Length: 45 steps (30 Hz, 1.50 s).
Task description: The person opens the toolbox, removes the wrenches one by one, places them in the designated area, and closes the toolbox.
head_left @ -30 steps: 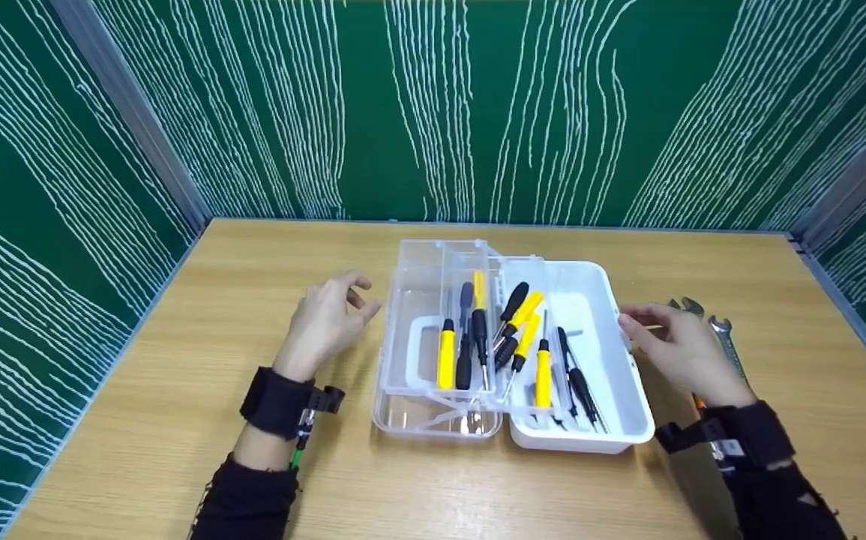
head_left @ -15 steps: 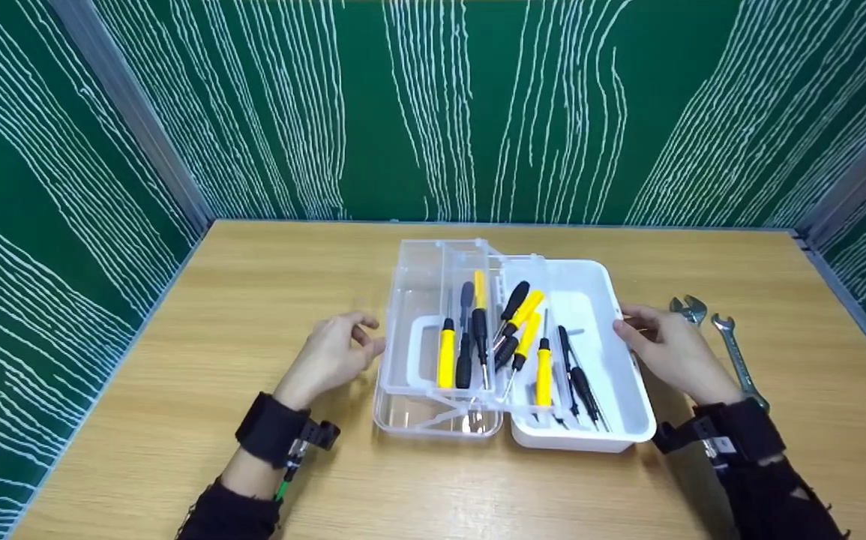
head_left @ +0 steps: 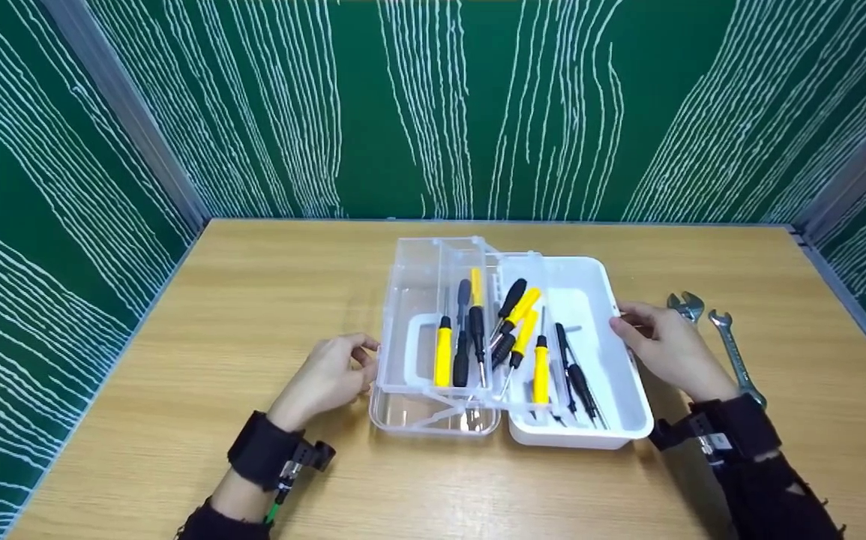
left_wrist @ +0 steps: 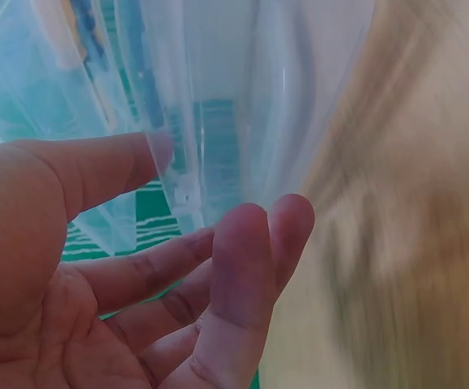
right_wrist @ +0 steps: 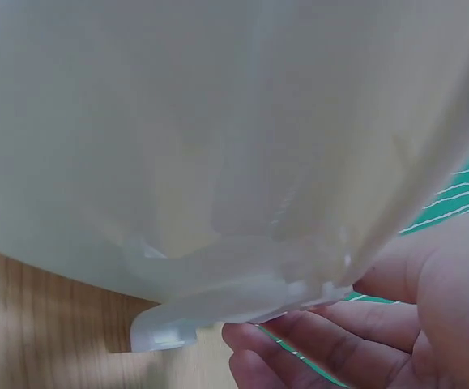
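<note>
An opened plastic toolbox lies on the table, with its white base (head_left: 590,300) on the right and its clear lid (head_left: 433,424) folded out to the left. Clear trays (head_left: 418,262) spread between them, holding yellow and black screwdrivers (head_left: 443,352). My left hand (head_left: 335,375) is at the lid's left side, fingers loosely bent; in the left wrist view the thumb (left_wrist: 121,166) meets the clear plastic edge. My right hand (head_left: 669,341) pinches the right side of the base, thumb at the rim and fingers by a latch (right_wrist: 242,300) in the right wrist view.
An adjustable wrench (head_left: 686,306) and an open-end wrench (head_left: 736,356) lie right of the toolbox, beside my right hand. Black-handled tools (head_left: 581,386) rest in the white base. Green walls (head_left: 373,112) with white lines enclose the wooden table (head_left: 268,285).
My left hand has moved down and toward the lid's side, coming up to it. My right hand shifted slightly left onto the base's rim. The toolbox has hardly moved.
</note>
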Motion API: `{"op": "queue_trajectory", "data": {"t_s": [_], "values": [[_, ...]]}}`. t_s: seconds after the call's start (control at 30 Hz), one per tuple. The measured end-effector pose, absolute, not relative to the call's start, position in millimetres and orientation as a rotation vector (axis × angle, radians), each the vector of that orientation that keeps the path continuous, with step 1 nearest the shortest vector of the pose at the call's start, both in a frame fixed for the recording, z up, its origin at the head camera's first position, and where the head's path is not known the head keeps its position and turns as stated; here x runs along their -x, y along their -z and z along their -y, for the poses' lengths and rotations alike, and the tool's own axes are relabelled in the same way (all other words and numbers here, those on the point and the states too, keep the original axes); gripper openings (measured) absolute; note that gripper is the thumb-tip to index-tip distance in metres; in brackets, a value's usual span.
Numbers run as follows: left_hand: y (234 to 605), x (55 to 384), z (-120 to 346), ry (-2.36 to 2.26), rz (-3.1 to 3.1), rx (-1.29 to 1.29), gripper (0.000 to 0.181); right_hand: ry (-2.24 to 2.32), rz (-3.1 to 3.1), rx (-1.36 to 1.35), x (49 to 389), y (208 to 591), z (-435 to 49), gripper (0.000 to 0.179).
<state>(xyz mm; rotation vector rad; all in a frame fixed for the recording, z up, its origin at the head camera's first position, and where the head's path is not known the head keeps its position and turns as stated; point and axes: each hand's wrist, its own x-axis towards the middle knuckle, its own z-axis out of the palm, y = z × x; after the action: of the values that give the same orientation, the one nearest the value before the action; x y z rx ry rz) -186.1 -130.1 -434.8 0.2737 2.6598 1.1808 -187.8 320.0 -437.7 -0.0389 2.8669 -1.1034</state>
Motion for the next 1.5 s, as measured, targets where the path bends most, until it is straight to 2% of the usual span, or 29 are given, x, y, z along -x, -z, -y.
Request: {"op": "queue_trajectory", "data": {"t_s": [0.23, 0.77, 0.9, 1.2, 1.5], "values": [[438, 184, 130, -1.168, -2.617, -0.293, 0.043, 1.123, -2.888, 0.065, 187, 439, -317, 0.061], [427, 189, 153, -1.061, -2.602, -0.467, 0.032, 1.200, -2.821, 0.117, 188, 443, -305, 0.063], [425, 192, 161, -1.071, -2.554, -0.422, 0.046, 1.208, -2.786, 0.111, 188, 444, -303, 0.066], [422, 192, 169, -1.159, -2.472, -0.351, 0.055, 1.256, -2.738, 0.094, 186, 449, -300, 0.070], [411, 189, 170, -1.245, -2.469, -0.277, 0.044, 1.266, -2.684, 0.099, 188, 450, -300, 0.070]]}}
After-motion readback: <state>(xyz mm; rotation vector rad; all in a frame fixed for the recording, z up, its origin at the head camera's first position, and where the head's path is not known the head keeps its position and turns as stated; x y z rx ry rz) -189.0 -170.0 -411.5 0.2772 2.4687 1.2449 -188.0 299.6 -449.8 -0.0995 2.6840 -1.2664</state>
